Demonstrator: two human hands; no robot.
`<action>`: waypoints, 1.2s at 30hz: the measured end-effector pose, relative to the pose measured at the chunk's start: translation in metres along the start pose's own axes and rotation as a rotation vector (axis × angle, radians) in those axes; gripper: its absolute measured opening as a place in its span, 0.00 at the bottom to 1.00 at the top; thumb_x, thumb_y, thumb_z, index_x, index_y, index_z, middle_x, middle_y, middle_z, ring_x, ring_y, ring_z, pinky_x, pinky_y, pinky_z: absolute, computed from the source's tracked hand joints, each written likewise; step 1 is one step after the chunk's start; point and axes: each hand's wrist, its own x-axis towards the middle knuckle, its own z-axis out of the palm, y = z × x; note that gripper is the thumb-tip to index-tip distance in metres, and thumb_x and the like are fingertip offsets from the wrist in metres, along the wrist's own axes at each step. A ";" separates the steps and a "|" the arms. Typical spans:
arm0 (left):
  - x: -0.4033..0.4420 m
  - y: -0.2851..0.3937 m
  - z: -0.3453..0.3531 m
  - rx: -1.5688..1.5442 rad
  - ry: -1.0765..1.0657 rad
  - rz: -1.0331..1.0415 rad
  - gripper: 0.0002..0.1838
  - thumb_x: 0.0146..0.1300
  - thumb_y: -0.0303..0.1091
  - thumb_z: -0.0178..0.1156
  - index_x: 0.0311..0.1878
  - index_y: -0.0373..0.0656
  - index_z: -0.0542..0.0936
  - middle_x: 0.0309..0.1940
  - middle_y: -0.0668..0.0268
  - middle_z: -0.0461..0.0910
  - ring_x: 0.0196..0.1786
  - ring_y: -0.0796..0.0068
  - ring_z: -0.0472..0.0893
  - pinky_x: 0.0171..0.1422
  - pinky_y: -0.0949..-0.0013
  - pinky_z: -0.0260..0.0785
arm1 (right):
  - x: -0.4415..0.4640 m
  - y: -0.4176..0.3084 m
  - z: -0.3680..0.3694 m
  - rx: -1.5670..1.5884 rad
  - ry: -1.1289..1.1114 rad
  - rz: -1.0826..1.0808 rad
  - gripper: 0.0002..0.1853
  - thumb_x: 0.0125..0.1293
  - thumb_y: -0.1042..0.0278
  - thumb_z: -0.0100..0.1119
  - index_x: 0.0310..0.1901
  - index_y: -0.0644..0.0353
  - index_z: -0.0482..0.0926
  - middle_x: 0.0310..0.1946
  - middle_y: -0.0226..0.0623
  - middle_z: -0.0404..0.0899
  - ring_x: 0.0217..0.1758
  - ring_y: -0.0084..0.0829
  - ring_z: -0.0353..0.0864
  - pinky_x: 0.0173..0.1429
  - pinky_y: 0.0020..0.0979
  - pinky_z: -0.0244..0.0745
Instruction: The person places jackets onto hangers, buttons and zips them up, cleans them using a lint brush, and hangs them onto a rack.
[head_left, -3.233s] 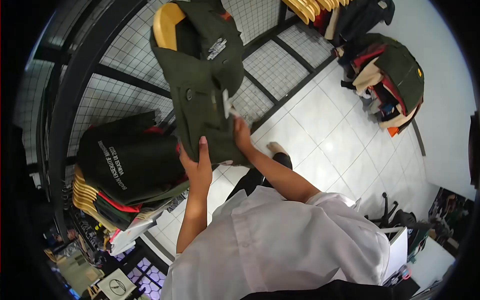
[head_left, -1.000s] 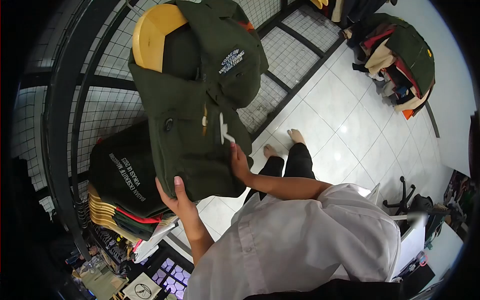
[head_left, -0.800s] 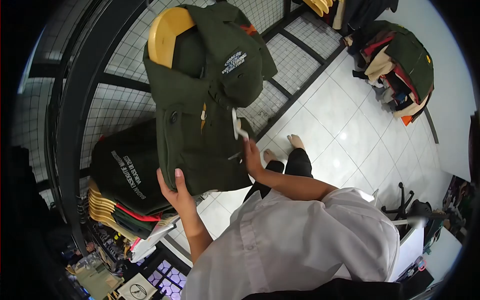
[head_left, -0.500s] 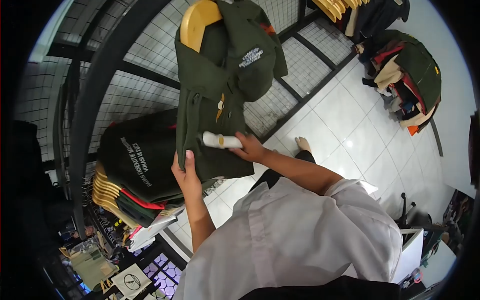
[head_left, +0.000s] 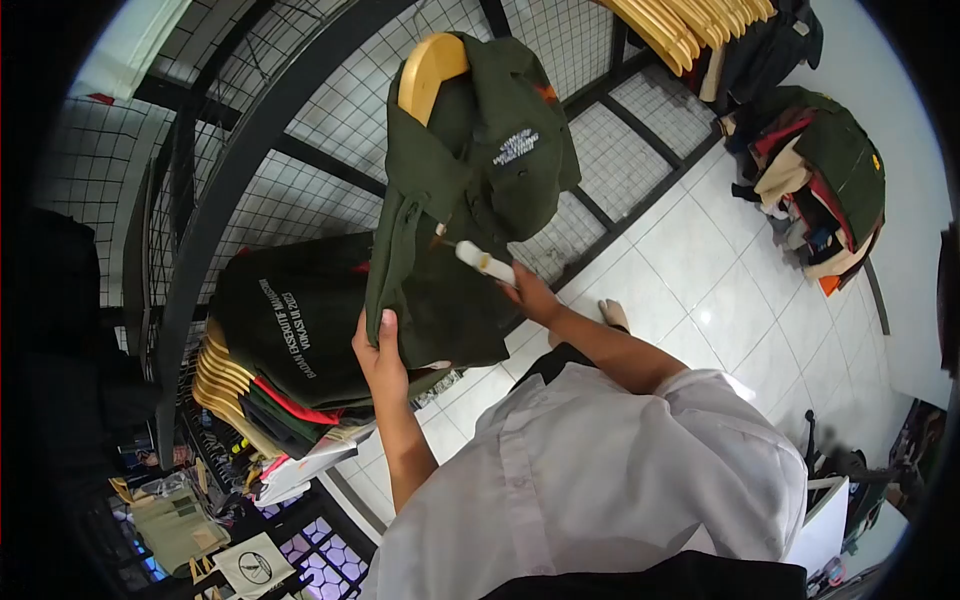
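A dark green shirt [head_left: 440,290] with white lettering on its chest hangs from a wooden hanger [head_left: 432,75]. My left hand [head_left: 382,360] grips the lower front edge of this shirt, thumb on top and fingers behind the cloth. In my right hand [head_left: 532,297] is a white handheld device [head_left: 485,262] with a gold-coloured band. Its far end lies just over the shirt front, near the opened placket; whether it touches the cloth I cannot tell.
A black rack frame [head_left: 330,165] with wire mesh surrounds the shirt. Dark garments with white print [head_left: 290,330] hang at left on wooden hangers [head_left: 220,385]. More hangers [head_left: 690,25] hang at top right. Another clothes bundle [head_left: 825,180] stands beyond the tiled floor [head_left: 715,290].
My right hand has moved the white device up and right across the shirt. The front edge is folded over more in my left hand, covering the gold emblem. The view has shifted slightly.
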 end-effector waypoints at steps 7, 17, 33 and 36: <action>-0.006 -0.002 0.003 0.063 -0.123 -0.057 0.21 0.69 0.44 0.55 0.51 0.32 0.76 0.42 0.68 0.78 0.46 0.81 0.72 0.54 0.77 0.62 | 0.048 -0.109 -0.072 -0.040 0.474 -0.542 0.21 0.63 0.68 0.58 0.53 0.67 0.63 0.39 0.55 0.73 0.42 0.59 0.73 0.43 0.43 0.71; 0.008 0.005 0.007 0.057 0.037 0.037 0.16 0.67 0.36 0.58 0.48 0.31 0.77 0.43 0.64 0.81 0.47 0.81 0.74 0.55 0.75 0.64 | 0.041 -0.054 -0.104 -0.001 0.289 -0.267 0.16 0.60 0.71 0.61 0.43 0.66 0.64 0.32 0.53 0.72 0.37 0.58 0.72 0.39 0.44 0.68; 0.027 -0.001 0.047 0.758 0.632 0.198 0.16 0.63 0.35 0.60 0.53 0.41 0.77 0.44 0.51 0.80 0.48 0.50 0.79 0.51 0.60 0.70 | 0.105 -0.108 -0.289 -0.358 0.327 -0.708 0.20 0.49 0.71 0.70 0.41 0.64 0.71 0.24 0.48 0.77 0.27 0.50 0.79 0.29 0.40 0.74; 0.038 -0.006 0.050 0.785 0.686 0.194 0.16 0.63 0.36 0.60 0.53 0.42 0.77 0.44 0.52 0.80 0.47 0.50 0.79 0.50 0.60 0.70 | 0.137 -0.075 -0.288 -0.544 0.185 -0.664 0.19 0.52 0.66 0.68 0.43 0.62 0.72 0.25 0.46 0.78 0.28 0.47 0.80 0.30 0.41 0.76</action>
